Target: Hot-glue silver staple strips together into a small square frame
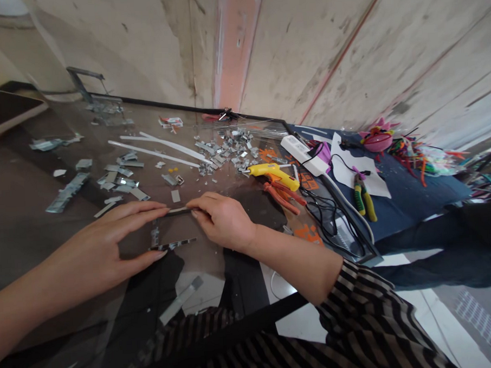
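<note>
On the glass tabletop lies a small three-sided frame of narrow mirror-like strips [177,244], its right side open. My left hand [97,239] spans its left end, fingertips on the upper strip [178,211] and thumb against the lower one. The right end of that upper strip is pinched between the thumb and fingers of my right hand [222,220]. A small pale rectangular piece [175,196] lies just beyond the strip. To the right of my right hand rest a yellow hot glue gun [275,175] and red-handled pliers [282,196].
Beyond my hands lie a heap of cut mirror pieces [231,146], white glue sticks [154,153] and stacked strips [69,191]. A white power strip [305,154] with black cords sits at the right edge. Green-yellow pliers [364,198] lie on the blue-covered table [397,212].
</note>
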`<state>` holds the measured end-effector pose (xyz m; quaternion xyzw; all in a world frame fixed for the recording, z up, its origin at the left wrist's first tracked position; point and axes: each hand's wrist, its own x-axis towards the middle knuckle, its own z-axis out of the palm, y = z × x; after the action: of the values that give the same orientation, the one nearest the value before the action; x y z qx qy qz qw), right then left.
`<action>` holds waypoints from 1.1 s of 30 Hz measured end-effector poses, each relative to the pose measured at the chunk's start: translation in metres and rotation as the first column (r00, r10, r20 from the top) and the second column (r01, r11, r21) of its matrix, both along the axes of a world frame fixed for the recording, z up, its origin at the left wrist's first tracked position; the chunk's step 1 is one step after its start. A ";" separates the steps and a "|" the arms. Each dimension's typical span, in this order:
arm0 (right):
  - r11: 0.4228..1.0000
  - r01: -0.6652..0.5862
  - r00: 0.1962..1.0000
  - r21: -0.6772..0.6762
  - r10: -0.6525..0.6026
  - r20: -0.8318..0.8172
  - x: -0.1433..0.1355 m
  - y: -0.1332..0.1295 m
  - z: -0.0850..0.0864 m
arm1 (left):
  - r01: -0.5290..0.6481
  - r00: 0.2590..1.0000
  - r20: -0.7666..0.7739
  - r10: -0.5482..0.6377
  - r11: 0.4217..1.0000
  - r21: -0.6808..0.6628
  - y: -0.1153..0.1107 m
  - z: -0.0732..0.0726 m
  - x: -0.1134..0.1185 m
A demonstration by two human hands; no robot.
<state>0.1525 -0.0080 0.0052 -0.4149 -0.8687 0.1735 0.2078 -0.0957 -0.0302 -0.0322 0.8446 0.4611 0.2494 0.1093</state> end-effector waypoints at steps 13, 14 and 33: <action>1.000 0.017 0.998 -0.005 -0.018 -0.054 0.000 0.000 -0.002 | -0.009 0.999 -0.037 0.011 0.999 0.048 -0.001 -0.001 -0.002; 1.000 0.019 0.998 -0.007 -0.019 -0.055 0.000 0.000 -0.002 | -0.011 0.999 -0.037 0.013 0.999 0.048 -0.001 -0.001 -0.002; 1.000 0.018 0.999 -0.014 -0.019 -0.050 0.000 -0.001 -0.002 | -0.029 1.000 -0.006 0.029 0.999 -0.013 -0.001 0.004 0.001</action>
<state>0.1525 -0.0086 0.0036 -0.4200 -0.8581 0.1877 0.2281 -0.0947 -0.0309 -0.0281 0.8377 0.4753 0.2456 0.1096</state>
